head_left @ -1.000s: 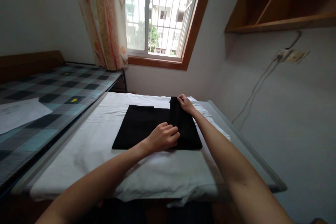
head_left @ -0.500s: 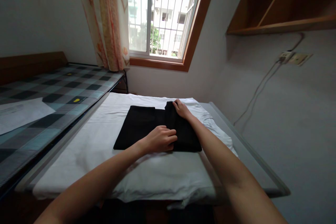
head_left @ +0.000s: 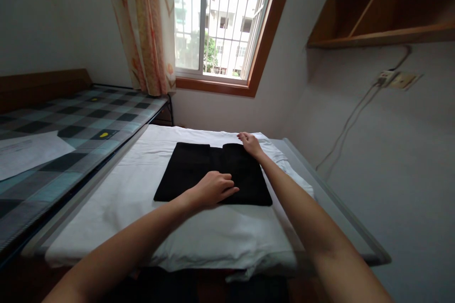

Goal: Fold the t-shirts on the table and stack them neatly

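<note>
A black folded cloth (head_left: 192, 173), perhaps a garment, lies flat with both sides turned in toward a narrow gap at the middle of its far edge. My left hand (head_left: 216, 188) rests on or just over its near middle, fingers loosely bent and thumb stretched out, with nothing visible in them. At the far right corner of the cloth is my right hand (head_left: 250, 144), its fingers apart and not gripping the fabric. Whether the fingertips press on the cloth there is hard to see. Beneath everything spreads a rumpled white sheet (head_left: 124, 189).
The sheet covers a grey-edged table (head_left: 350, 218) against the right wall. To the left stands a bed with a checked mattress (head_left: 117, 104), white papers (head_left: 31, 154) on it. A curtain (head_left: 149, 33) hangs beside the barred window (head_left: 223, 23). Cables (head_left: 350, 120) run down the wall.
The raised right flap of the black cloth has come down flat. My right hand has let go of its far edge, and my left hand has loosened and shifted slightly left.
</note>
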The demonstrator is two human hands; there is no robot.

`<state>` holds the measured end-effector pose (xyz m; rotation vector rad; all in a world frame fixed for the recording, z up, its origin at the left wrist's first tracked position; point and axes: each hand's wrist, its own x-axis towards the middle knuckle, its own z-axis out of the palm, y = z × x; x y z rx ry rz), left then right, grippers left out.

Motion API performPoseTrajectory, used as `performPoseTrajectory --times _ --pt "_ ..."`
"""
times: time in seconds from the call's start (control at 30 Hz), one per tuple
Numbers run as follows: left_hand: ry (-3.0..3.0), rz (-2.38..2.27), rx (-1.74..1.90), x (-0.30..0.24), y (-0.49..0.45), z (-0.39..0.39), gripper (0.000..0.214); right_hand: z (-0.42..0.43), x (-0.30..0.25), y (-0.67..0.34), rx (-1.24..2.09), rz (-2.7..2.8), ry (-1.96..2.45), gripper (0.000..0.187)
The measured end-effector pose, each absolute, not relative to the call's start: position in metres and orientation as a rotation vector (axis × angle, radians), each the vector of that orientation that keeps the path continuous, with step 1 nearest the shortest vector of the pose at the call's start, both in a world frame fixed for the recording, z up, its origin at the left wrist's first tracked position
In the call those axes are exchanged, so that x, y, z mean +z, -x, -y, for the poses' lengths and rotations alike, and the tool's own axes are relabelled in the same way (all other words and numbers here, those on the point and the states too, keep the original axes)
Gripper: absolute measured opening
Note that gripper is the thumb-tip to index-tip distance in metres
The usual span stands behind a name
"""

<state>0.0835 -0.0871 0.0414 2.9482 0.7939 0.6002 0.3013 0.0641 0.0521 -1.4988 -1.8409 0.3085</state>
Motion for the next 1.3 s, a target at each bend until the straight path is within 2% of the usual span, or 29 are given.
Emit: performPoseTrajectory --times 0.13,0.27,0.37,0.47,0.6,0.77,0.87,0.97,1.03,1.1,1.2,1.3 --pt "-2.896 -0.934 0.783 0.039 -0.086 0.085 0.034 -0.074 0.072 -0.317 0.541 1.693 1.462 0.045" --pt "-2.901 -0.928 0.682 0.03 -0.087 0.087 0.066 -0.051 0.063 -0.305 0.363 2.127 1.498 0.041" --pt "-2.897 -0.959 0.486 0.022 -0.087 0.088 0.07 -0.03 0.041 -0.284 0.2 2.411 1.578 0.048" --pt "-2.895 -0.988 0.44 0.018 -0.086 0.088 0.072 -0.022 0.025 -0.273 0.201 2.458 1.718 0.054" --pt "-2.891 -0.986 0.461 0.015 -0.085 0.086 0.071 -0.028 0.026 -0.282 0.321 2.292 1.554 0.051" --pt "-2.875 -0.951 0.494 0.016 -0.085 0.084 0.068 -0.029 0.03 -0.317 0.343 1.607 1.293 0.057" --pt "-2.86 -0.971 0.607 0.027 -0.085 0.082 0.056 -0.023 0.017 -0.34 0.341 1.359 1.301 0.057" --pt "-2.793 -1.28 0.689 0.042 -0.081 0.077 0.04 -0.023 0.0 -0.356 0.409 1.251 1.354 0.05" --pt "-2.665 -1.615 0.624 0.05 -0.074 0.072 0.033 -0.025 -0.009 -0.362 0.427 1.233 1.378 0.044" --pt "-2.502 -1.864 0.46 0.054 -0.067 0.067 0.036 -0.026 -0.012 -0.363 0.424 1.24 1.387 0.039" --pt "-2.372 -1.96 0.239 0.054 -0.059 0.061 0.048 -0.023 -0.009 -0.359 0.429 1.291 1.404 0.033" --pt "-2.39 -1.929 0.193 0.052 -0.057 0.059 0.048 -0.017 -0.003 -0.352 0.403 1.367 1.415 0.029"
